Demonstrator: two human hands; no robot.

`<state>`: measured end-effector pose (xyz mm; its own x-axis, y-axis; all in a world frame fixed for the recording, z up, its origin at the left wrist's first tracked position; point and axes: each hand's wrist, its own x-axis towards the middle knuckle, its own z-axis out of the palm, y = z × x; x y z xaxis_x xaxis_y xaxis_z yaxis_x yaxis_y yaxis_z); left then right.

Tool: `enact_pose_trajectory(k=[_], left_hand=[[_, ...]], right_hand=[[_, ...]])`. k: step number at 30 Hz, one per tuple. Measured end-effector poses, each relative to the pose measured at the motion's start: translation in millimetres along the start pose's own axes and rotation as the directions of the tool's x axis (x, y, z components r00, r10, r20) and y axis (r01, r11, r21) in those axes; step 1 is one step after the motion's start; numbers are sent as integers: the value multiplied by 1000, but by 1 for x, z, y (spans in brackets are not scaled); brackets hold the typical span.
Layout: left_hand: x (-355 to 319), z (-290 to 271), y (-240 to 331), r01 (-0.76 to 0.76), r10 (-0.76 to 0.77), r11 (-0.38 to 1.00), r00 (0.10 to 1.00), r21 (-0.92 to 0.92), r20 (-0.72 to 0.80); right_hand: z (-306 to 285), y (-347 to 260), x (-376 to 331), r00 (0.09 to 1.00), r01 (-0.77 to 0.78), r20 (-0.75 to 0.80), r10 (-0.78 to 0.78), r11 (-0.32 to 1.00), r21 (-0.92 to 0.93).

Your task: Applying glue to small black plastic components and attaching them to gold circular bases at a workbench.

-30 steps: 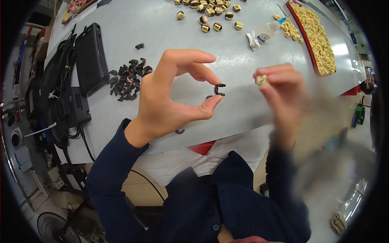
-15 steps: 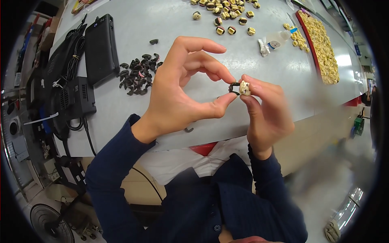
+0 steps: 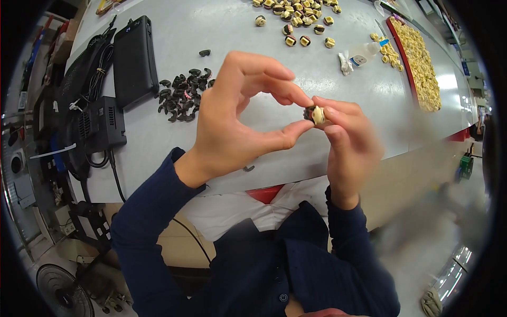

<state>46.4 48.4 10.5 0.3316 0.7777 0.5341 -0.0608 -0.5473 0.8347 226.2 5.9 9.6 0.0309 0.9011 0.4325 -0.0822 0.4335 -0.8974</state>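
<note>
Take the grey table (image 3: 222, 31) as your landmark and read across it from your left. At its left edge lie a black flat box (image 3: 134, 58) and a black power adapter (image 3: 103, 124) with coiled cables. Just right of those, on the tabletop, sits a loose heap of small dark curved clips (image 3: 182, 98).

Above the near edge of the table, your left hand (image 3: 237, 121) is raised, thumb and forefinger pinched shut on the dark side of a small cream-and-black part (image 3: 315, 114). Your right hand (image 3: 351, 142) meets it from the other side, fingertips closed on the cream half. So both hands grip the same piece, held in the air over the table and not resting on it.

The piece looks tiny, light and rigid, probably hard plastic with a dark clip seated on it. It is likely smooth enough to pop out of a pinch, so hold it by its flat sides with fingertip pads and press gently.

Farther right, at the table's far side, lies a scatter of cream pieces with dark bands (image 3: 296, 21), then a small clear bottle (image 3: 362, 53), and at the right edge a red tray (image 3: 417, 58) packed with cream parts.
</note>
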Motion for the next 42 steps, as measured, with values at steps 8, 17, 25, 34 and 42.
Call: enact_pose_trajectory(k=[8, 17, 25, 34, 42], left_hand=[[-4, 4, -3, -171, 168, 978, 985, 119, 27], [1, -2, -2, -165, 170, 927, 985, 337, 14], [2, -1, -4, -206, 210, 903, 977, 376, 31], [6, 3, 3, -317, 302, 837, 947, 445, 106], [0, 7, 1, -336, 322, 861, 941, 382, 103]], right_hand=[[-10, -8, 5, 826, -562, 183, 533, 752, 344], [-18, 5, 9, 918, -396, 76, 389, 896, 199], [-17, 12, 8, 929, -370, 84, 361, 910, 189], [-14, -2, 11, 887, -448, 192, 419, 882, 143], [-13, -13, 13, 869, -454, 274, 411, 884, 113]])
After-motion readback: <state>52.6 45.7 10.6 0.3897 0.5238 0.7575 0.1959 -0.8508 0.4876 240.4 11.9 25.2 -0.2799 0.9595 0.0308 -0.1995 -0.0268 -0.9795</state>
